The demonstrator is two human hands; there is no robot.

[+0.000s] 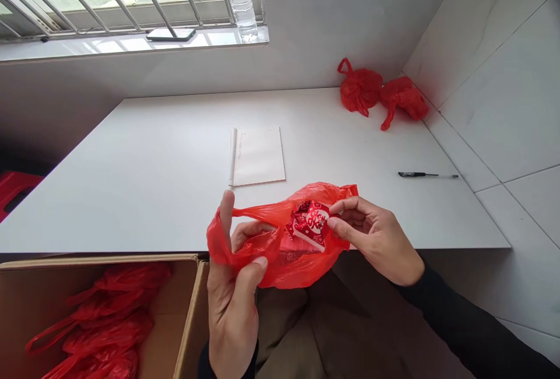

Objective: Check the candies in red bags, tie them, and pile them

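My left hand [238, 297] is closed on a thin red plastic bag [301, 277], with a handle loop around its raised index finger and the thumb pressed on the bag's near side. The mouth of the bag gapes toward me. In that opening shows a small shiny red packet [315, 220] with white printing. Thumb and index finger of my right hand [376, 236] pinch the packet's right edge. Whatever lies deeper in the bag is mostly hidden. Both hands are just over the near edge of the white table [131, 192].
Two knotted red bags [361, 90] stand at the table's back right corner. A booklet [259, 156] lies mid-table, a black pen [413, 175] to the right. At lower left, an open cardboard box [186, 320] holds several red bags [118, 309]. A phone and a bottle [242, 3] are on the windowsill.
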